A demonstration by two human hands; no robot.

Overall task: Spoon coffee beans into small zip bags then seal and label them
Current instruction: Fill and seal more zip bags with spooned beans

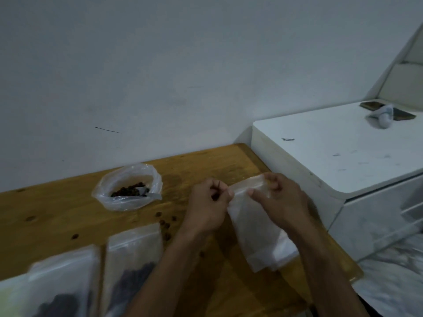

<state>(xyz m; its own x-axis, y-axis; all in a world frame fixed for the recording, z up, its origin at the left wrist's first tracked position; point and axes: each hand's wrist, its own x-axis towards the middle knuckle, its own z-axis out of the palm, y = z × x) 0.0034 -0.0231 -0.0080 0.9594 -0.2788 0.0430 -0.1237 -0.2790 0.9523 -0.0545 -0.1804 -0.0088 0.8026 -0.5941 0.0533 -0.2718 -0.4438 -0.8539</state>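
Both hands hold an empty small zip bag (256, 227) just above the worktop (57, 216): the left hand (209, 207) pinches one corner of its mouth, the right hand (280, 197) has its grip closed on the other corner, apparently to pull the zip apart. The likely trouble is a slippery film, so a pinch may slide off, or a hard tug may tear the mouth; the bag looks limp and could fold shut when beans go in. Loose beans (166, 224) lie scattered on the wood near the left wrist, and an arm could sweep them off the edge. The open bag of coffee beans (128, 187), with a spoon inside, sits near the wall, well apart from the hands, so each spoonful would cross bare wood. Two filled zip bags (132, 266) lie at the near left. The worktop is knotty wood against a pale wall (160, 76); a white cabinet (338, 152) stands to the right in dim light
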